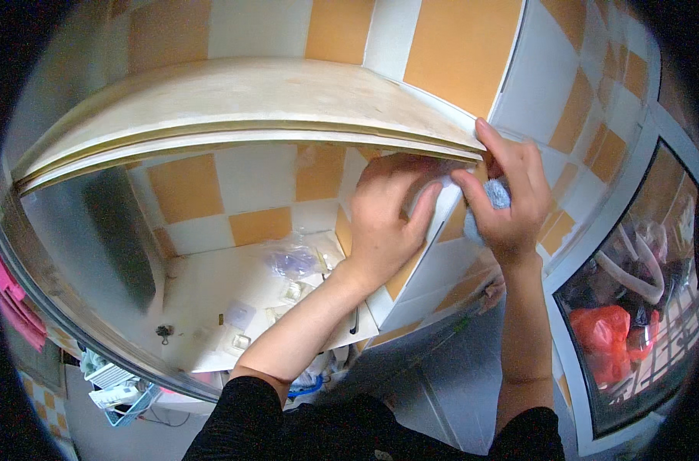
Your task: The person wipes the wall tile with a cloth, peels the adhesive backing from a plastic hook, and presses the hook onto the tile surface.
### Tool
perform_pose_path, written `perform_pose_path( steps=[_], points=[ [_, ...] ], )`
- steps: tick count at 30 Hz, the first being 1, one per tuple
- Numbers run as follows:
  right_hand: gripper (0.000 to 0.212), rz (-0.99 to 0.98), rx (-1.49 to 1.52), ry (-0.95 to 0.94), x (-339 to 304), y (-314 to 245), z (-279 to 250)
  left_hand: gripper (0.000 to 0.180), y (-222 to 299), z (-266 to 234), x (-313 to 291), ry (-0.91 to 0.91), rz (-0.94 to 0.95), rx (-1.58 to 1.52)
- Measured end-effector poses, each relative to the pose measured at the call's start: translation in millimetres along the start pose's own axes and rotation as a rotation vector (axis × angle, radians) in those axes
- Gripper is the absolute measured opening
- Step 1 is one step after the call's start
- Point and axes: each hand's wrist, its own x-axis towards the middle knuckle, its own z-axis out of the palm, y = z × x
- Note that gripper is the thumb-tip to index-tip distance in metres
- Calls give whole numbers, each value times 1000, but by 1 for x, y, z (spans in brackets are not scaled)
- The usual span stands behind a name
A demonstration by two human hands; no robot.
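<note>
A cream wooden shelf board [249,96] with a grooved front edge spans a tiled recess. Under its right end my left hand [388,219] reaches up against the underside. The thumb stands apart from the fingers, whose tips are partly hidden there. My right hand [518,192] is at the board's right corner, with a fingertip and thumb near the edge. A crumpled light blue cloth [497,194] sits in that hand, partly covered by the fingers.
Below, a lower shelf [203,284] carries a clear plastic bag [295,260], a black binder clip [164,331] and small plastic pieces. A glass pane [96,253] stands at left. Right, a framed window [564,307] shows a red plastic bag [601,342]. A blue basket [130,407] is lower left.
</note>
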Motion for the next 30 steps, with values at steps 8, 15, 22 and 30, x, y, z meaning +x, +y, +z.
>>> perform_pose_path(
  steps=[8,15,22,30],
  points=[
    [62,308,131,81,-73,-16,5,33,25,-37,-13,4,-48,59],
    [11,1085,484,104,-192,-81,-48,42,66,-85,-128,-418,-465,-374],
    [14,1256,623,-104,-186,-150,-39,88,106,-102,-177,-825,-849,-556],
    [44,1227,884,-454,-214,-173,-55,45,104,-111,-199,-574,-796,-117]
  ],
)
